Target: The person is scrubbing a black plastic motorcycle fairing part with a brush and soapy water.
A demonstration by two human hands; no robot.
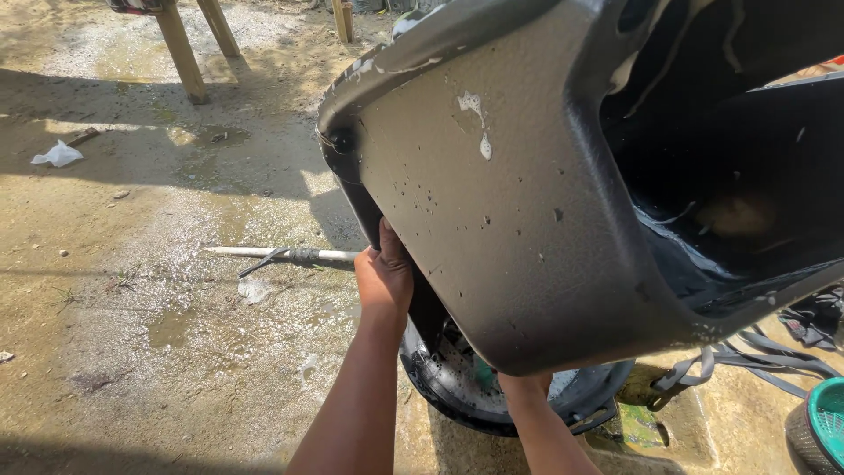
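— Filling most of the view, what is that big dark shape?

— A scooter's front body panel, matte grey plastic with a grainy, pebbled skin, flecked with foam and mud spots. It curves into a deep black hollow on the right, wet and glossy inside.

— And under it?

— The front wheel, a black rubber tyre around a soapy metal rim, standing on wet, sandy concrete ground with puddles.

— Where are the hands?

— The left hand presses against the panel's left edge, fingers curled behind the rim, gripping it. The right hand reaches under the panel's lower lip above the wheel; its fingers are hidden, so I cannot tell their state.

— Anything smaller?

— A thin pale metal wand lying on the ground just left of the hand, grey webbing straps at right, and a crumpled white scrap far left.
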